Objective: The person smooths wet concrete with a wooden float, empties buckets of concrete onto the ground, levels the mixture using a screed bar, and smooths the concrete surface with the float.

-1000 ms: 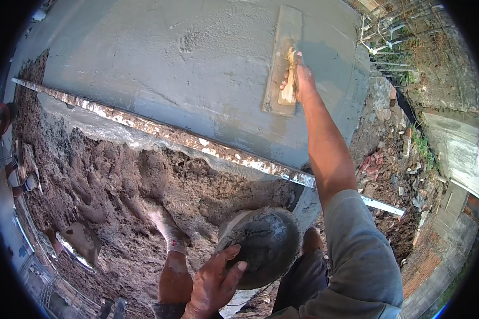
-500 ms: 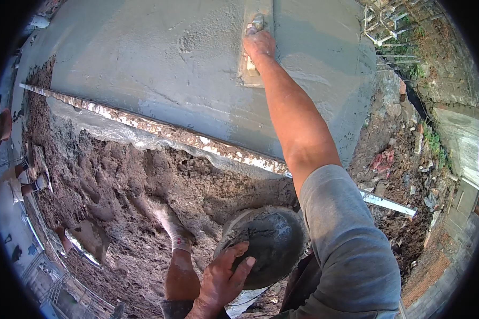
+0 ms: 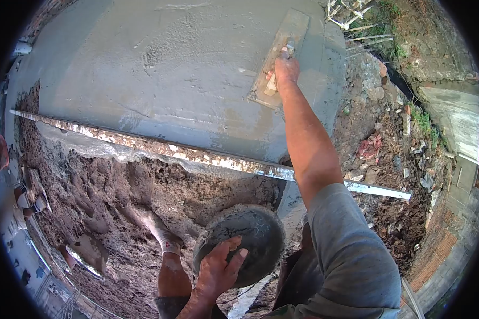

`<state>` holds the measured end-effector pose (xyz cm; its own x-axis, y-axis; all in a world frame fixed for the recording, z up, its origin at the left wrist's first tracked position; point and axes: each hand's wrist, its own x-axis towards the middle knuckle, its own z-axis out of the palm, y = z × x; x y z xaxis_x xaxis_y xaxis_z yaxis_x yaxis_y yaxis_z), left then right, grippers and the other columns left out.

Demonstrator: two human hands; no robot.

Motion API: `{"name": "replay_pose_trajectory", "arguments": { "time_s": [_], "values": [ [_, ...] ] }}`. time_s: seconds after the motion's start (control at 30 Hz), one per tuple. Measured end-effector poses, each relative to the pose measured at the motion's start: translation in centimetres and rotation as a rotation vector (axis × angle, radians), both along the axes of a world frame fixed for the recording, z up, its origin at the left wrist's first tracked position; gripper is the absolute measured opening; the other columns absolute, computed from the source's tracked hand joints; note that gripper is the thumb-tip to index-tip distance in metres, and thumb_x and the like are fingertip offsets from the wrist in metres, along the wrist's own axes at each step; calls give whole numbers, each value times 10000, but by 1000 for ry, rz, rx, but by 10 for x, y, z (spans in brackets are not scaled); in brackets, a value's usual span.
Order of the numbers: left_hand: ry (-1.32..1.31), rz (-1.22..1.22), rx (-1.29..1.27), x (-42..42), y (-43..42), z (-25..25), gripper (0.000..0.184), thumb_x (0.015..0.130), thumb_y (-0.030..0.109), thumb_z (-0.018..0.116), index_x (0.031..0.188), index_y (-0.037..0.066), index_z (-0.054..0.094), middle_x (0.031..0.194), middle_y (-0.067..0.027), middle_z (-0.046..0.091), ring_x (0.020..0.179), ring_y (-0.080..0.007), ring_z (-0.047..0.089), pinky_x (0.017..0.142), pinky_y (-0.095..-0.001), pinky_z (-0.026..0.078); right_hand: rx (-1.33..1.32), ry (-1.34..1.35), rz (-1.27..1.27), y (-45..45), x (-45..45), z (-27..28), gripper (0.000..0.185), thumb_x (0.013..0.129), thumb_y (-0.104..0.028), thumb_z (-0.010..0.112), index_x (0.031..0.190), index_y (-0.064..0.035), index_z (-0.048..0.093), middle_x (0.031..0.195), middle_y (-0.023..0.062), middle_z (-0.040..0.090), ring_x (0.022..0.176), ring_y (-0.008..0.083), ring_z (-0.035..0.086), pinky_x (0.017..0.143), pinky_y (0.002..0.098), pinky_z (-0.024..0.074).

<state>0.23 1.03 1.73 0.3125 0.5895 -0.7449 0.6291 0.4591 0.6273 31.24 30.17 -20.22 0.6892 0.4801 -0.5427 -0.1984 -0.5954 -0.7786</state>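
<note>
Right grip [image 3: 286, 69] clasps the float handle [image 3: 272, 85]; left grip [image 3: 218, 267] spread over a bowl [image 3: 262, 242]

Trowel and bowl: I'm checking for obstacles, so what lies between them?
From the trowel, the head view shows wet cement, the long board, a grey lip, then brown mud up to the bowl.

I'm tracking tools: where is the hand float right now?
In the head view, the hand float is near the top, right of centre, held in the right hand on the wet cement, beyond the long narrow bar.
</note>
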Motion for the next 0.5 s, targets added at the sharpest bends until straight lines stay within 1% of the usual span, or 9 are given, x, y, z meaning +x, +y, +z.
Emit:
{"name": "replay_pose_trajectory", "arguments": {
  "time_s": [0.07, 0.17, 0.27, 0.3, 0.4, 0.47, 0.5],
  "values": [
    [-3, -19, 8, 1, -3, -2, 372, 896, 258, 630, 1153, -9, 596, 1104, -186, 647, 1020, -311, 642, 831, -372, 523, 25, 25, -45, -19, 12, -6, 389, 965, -327, 492, 1037, 54, 461, 749, 135, 551, 473, 204, 531, 409, 354, 510],
    [-14, -3, -6, 5, -1, 1, 368, 899, 228, 645, 1142, -44, 594, 1098, -197, 656, 1035, -289, 645, 897, -362, 496, 27, -27, -100, -51, 34, -14, 424, 973, -388, 485, 1002, 33, 444, 719, 114, 529, 470, 203, 512, 406, 363, 493],
    [-35, -20, 21, 5, -1, 2, 366, 899, 229, 644, 1139, -44, 596, 1103, -197, 654, 1037, -292, 643, 894, -361, 494, 103, -24, -110, -80, 43, -14, 452, 974, -425, 476, 981, 25, 438, 726, 113, 530, 475, 200, 510, 410, 368, 482],
    [-29, -15, 10, 5, -2, 1, 367, 899, 229, 644, 1139, -44, 596, 1105, -196, 654, 1040, -290, 642, 893, -359, 493, 166, 43, -148, -84, 39, -3, 470, 966, -445, 488, 976, 21, 426, 681, 98, 512, 471, 194, 504, 408, 370, 479],
    [-1, -3, -1, 0, -2, -1, 368, 899, 228, 644, 1142, -45, 595, 1107, -192, 656, 1050, -282, 638, 894, -354, 491, 248, 124, -145, -80, 48, 2, 450, 934, -444, 557, 966, 1, 495, 664, 101, 530, 478, 184, 528, 412, 352, 475],
    [2, 11, 14, -4, 1, -1, 369, 899, 223, 645, 1147, -44, 594, 1105, -190, 658, 1059, -276, 635, 899, -352, 489, 168, -141, 217, -88, 78, -4, 455, 894, -439, 612, 994, 1, 559, 707, 148, 586, 552, 223, 583, 499, 372, 510],
    [-14, 31, 33, -5, 3, -5, 365, 894, 228, 647, 1140, -36, 596, 1100, -192, 656, 1046, -294, 636, 887, -364, 496, 134, -293, 412, -83, 100, -2, 461, 873, -437, 639, 1008, 1, 591, 728, 171, 614, 590, 243, 610, 543, 381, 527]
  ]
}}
